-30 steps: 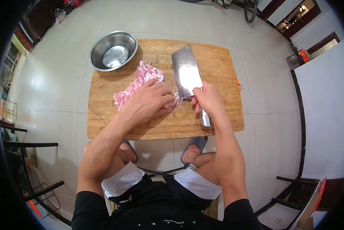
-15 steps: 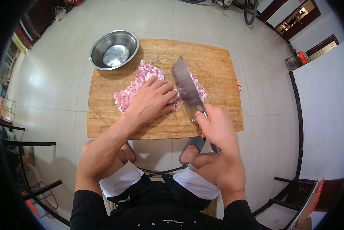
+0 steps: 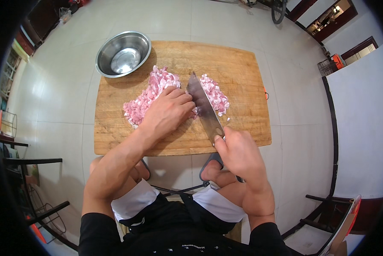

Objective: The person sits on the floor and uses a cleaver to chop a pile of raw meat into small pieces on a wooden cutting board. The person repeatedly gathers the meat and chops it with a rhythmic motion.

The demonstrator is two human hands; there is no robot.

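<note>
My right hand grips the handle of a broad-bladed cleaver, its blade upright-edged on the wooden cutting board, tip pointing away from me. My left hand has its fingers curled together and pressed down on a pile of chopped pink meat, the fingertips close beside the blade. To the right of the blade lies a second, smaller heap of diced meat, with a few loose bits near it. My left fingers hide part of the meat under them.
A shiny steel bowl stands at the board's far left corner, overhanging its edge. Below the near edge are my knees and a grey slipper. Black chair frames stand at the left; a white partition rises at the right.
The cleaver has shifted left and toward me, showing more of the right-hand meat heap. My left hand stays on the meat, nearly unmoved.
</note>
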